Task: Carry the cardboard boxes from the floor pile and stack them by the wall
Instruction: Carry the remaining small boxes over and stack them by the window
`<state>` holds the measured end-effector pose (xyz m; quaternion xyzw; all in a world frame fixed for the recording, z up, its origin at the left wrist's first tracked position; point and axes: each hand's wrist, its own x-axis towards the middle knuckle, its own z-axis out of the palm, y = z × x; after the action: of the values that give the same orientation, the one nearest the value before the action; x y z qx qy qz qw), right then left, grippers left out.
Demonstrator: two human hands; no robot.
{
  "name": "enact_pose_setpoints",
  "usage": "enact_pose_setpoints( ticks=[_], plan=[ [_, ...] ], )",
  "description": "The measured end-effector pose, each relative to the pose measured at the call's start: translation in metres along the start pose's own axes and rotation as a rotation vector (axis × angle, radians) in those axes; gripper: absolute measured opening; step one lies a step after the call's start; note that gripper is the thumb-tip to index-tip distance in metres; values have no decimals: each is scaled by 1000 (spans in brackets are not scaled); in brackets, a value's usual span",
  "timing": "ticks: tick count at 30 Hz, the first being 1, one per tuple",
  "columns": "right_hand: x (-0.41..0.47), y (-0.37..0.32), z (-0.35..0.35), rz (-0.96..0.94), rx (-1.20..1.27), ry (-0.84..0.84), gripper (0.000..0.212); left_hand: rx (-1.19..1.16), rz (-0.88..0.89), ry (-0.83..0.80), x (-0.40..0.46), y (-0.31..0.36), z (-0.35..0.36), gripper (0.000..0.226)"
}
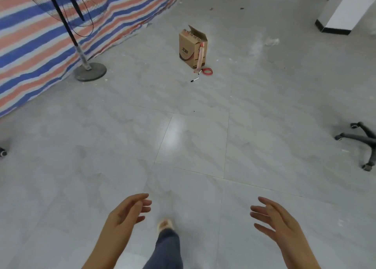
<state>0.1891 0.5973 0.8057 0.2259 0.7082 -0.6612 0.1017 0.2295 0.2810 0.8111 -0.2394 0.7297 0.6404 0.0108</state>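
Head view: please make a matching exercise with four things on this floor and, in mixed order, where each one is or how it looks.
Things:
1. cardboard box
2. red cord
3. fan base
4. chair base

Descriptions:
A. round, beside the striped tarp
B. at the right edge, on castors
C. upright, with its top flaps open
D. coiled on the floor, close to the box

Pairs: 1-C, 2-D, 3-A, 4-B
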Motion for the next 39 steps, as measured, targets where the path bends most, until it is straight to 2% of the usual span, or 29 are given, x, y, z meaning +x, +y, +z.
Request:
enact_pose_setpoints(
  ticks=[7,11,16,21,25,31,39],
  plan=[
    [132,-40,34,64,-6,43,23,11,-54,6,149,33,30,26],
    [215,-97,58,48,21,73,23,47,18,-54,253,96,53,24],
    [311,-172,98,-60,-6,53,23,121,121,-138,367,173,81,24],
    [397,-206,120,-19,-60,13,23,94,55,-161,442,192,112,24],
    [478,-229,119,36,-100,-25,22,88,-18,-115,509,199,144,24],
    [624,-304,98,-19,-149,-37,22,58,-15,-25,624,250,221,24],
    [793,-415,77,-76,-192,-98,23,34,-34,-35,758,321,325,24]
  ],
)
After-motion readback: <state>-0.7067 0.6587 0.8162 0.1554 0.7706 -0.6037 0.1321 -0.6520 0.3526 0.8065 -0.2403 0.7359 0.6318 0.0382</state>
